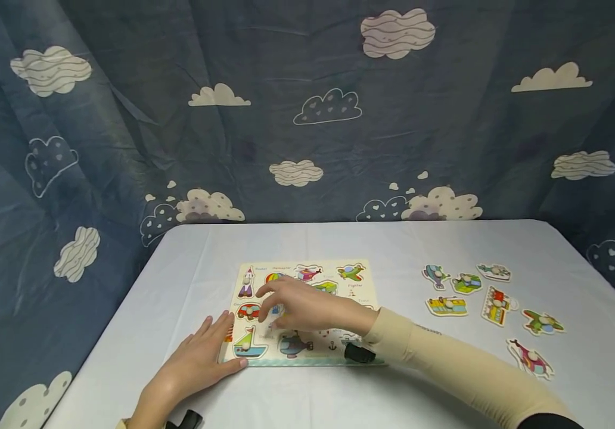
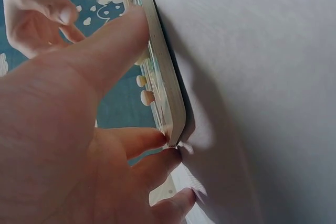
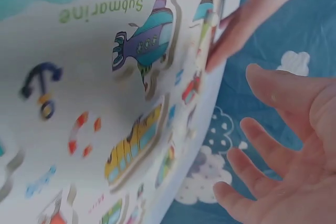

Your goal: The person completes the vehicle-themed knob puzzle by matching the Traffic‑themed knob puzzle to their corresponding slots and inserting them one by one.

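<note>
A wooden picture puzzle board (image 1: 307, 360) lies on the table. My left hand (image 1: 200, 360) rests at its front left corner, the thumb on the front edge and the fingers along the left edge; in the left wrist view the fingertips touch the board's side. Over the board's left half hovers my right hand (image 1: 302, 304), fingers spread and loosely bent, holding nothing; it hides the middle of the board. A sailboat piece (image 1: 249, 344), a red car piece (image 1: 248, 311) and a rocket piece (image 1: 246, 283) sit at the board's left. The submarine spot (image 3: 149, 38) shows its printed picture.
Right of the board lie several loose knobbed pieces, among them a submarine piece (image 1: 436, 277), a yellow bus-like piece (image 1: 447, 306), a green plane piece (image 1: 543, 322) and a pink helicopter piece (image 1: 530, 358). A cloud-patterned curtain (image 1: 307, 143) hangs behind the white table (image 1: 125, 369).
</note>
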The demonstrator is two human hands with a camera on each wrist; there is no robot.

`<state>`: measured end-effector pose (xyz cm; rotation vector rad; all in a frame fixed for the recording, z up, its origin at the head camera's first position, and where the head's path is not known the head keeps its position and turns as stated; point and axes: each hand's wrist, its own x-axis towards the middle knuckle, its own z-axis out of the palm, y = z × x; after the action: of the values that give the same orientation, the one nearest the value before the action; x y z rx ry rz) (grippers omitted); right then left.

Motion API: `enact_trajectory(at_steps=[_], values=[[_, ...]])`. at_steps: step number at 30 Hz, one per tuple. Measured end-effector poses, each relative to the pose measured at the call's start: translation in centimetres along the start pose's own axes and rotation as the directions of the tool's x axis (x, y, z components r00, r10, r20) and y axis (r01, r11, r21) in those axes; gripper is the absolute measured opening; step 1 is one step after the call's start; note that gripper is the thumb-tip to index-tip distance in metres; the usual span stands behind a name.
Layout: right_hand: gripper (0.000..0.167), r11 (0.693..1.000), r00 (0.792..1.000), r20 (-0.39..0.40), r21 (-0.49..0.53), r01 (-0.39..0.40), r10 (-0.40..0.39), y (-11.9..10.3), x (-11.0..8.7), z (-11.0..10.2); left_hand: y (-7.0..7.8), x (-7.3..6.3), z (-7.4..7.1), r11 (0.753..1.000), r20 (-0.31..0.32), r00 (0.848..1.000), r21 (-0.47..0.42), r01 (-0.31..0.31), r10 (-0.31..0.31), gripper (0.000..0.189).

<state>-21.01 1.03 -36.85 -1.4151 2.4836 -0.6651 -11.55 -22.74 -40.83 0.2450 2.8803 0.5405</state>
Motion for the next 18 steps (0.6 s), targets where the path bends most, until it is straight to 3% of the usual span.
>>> enact_trajectory(at_steps=[4, 8, 18], values=[[0.022, 1.000, 0.998, -0.059, 0.007, 0.006, -0.006, 0.3, -1.5, -0.7, 0.0, -0.1, 0.1, 1.000, -0.009, 1.000, -0.007, -0.002, 0.002, 0.097], [0.019, 0.997, 0.992, -0.129, 0.075, 0.014, -0.004, 0.9, -2.8, -1.5, 0.0, -0.1, 0.1, 1.000, -0.002, 1.000, -0.011, 0.002, -0.002, 0.097], [0.013, 0.977, 0.965, -0.233, 0.199, -0.072, 0.119, 1.3, -6.8, -3.3, 0.1, 0.0, 0.2, 1.000, -0.008, 1.000, -0.008, 0.000, 0.000, 0.099]])
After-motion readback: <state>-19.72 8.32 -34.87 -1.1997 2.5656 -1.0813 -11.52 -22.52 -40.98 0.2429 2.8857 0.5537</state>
